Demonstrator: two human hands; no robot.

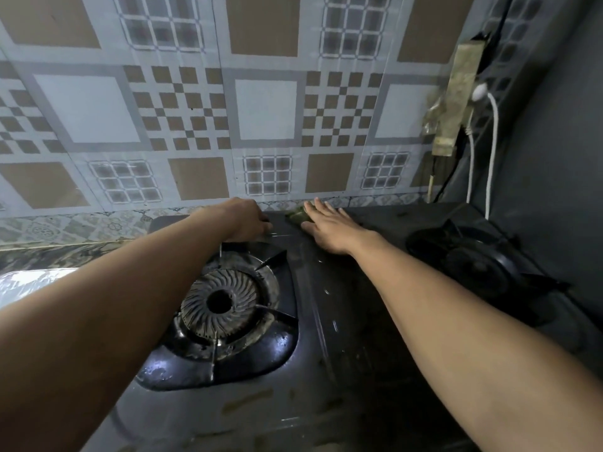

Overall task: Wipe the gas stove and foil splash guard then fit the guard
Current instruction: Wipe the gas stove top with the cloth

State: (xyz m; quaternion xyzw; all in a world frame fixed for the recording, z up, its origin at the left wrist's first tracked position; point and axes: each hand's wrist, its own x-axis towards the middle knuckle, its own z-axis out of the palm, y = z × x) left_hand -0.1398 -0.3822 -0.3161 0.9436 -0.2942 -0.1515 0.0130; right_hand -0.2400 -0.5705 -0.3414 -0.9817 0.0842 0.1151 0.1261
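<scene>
Pressing a green cloth (pixel 296 217) flat at the gas stove's (pixel 346 321) back edge, the right hand (pixel 329 228) shows straight, slightly spread fingers (pixel 321 207). The left hand (pixel 246 220) curls just beside it, and what it grips cannot be told. The patterned splash guard (pixel 267 109) stands behind the stove.

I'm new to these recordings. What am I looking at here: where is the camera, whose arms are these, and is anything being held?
There is no machine here: a person wears one wide-angle camera on the head, so you look down along their own two bare arms. Below them is a dark gas stove with a left burner and a right burner, set against a patterned wall. The right hand lies flat, fingers straight, pressing a green cloth on the stove's back edge. The left hand rests at the same edge with fingers bent down; whether it grips anything cannot be told. A shiny piece of foil shows at the far left, likely the splash guard.
</scene>
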